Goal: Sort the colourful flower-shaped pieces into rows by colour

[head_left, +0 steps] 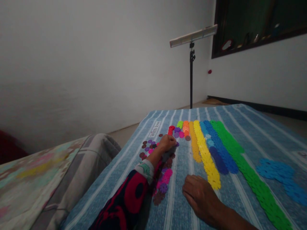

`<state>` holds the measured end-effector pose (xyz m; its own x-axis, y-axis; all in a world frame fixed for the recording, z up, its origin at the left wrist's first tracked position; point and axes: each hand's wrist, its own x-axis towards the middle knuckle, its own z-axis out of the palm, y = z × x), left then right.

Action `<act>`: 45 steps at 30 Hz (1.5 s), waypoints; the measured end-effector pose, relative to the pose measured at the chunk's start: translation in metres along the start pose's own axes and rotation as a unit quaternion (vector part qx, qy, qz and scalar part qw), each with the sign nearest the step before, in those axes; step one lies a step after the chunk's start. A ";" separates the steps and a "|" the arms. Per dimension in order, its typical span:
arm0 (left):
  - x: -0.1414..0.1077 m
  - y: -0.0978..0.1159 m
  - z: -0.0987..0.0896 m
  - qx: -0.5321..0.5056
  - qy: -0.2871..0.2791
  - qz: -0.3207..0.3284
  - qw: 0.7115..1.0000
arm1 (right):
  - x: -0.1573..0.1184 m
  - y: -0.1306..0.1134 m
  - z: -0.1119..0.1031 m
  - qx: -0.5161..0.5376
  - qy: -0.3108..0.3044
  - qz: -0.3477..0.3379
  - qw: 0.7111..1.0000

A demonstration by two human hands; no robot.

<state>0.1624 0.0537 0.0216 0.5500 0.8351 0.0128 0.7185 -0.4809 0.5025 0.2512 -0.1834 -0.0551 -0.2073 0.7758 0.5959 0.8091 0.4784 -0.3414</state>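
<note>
My left hand (168, 142) reaches over the striped blue cloth, its fingers pinched at a purple disc (177, 144); whether the disc is gripped is hard to make out. My right hand (199, 195) rests on the cloth with curled fingers, left of the yellow row (207, 155); anything inside it is hidden. Flat flower-shaped discs lie in overlapping rows: an orange row (185, 126), a blue row (222, 150) and a green row (251, 175). Mixed pink, purple and brown discs (163, 187) lie beside my left forearm. A short red row (171, 130) is just beyond my left hand.
Light blue discs (275, 169) lie at the right on the striped cloth (179, 210). A black stand (191, 80) with a tilted light panel rises behind the far edge. Another surface with a patterned cover (43, 172) is at the left.
</note>
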 end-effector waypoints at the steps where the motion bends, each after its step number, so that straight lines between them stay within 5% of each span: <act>1: 0.006 0.000 -0.001 0.014 0.015 -0.009 1.000 | 0.000 0.000 0.000 0.003 0.003 0.001 1.000; 9: 0.038 0.005 -0.003 0.092 0.050 -0.032 0.994 | 0.001 0.001 0.003 0.007 0.020 -0.013 1.000; 22: 0.039 0.005 0.000 0.101 0.078 -0.038 0.991 | 0.003 0.000 0.000 -0.002 0.017 -0.012 1.000; 28: 0.018 -0.002 -0.017 0.122 0.068 -0.034 0.990 | 0.001 0.000 -0.001 0.006 0.008 -0.007 1.000; 36: -0.031 -0.022 -0.044 0.114 -0.048 0.016 0.992 | 0.001 0.000 -0.004 0.002 -0.010 0.005 1.000; 45: -0.066 -0.030 -0.041 0.068 -0.107 0.042 0.991 | -0.001 0.003 -0.004 -0.006 -0.028 0.000 1.000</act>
<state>0.0868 0.0245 0.0413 0.6777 0.7216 -0.1413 0.7091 -0.5905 0.3852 0.2556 -0.1845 -0.0535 -0.2363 0.7978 0.5546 0.8158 0.4730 -0.3327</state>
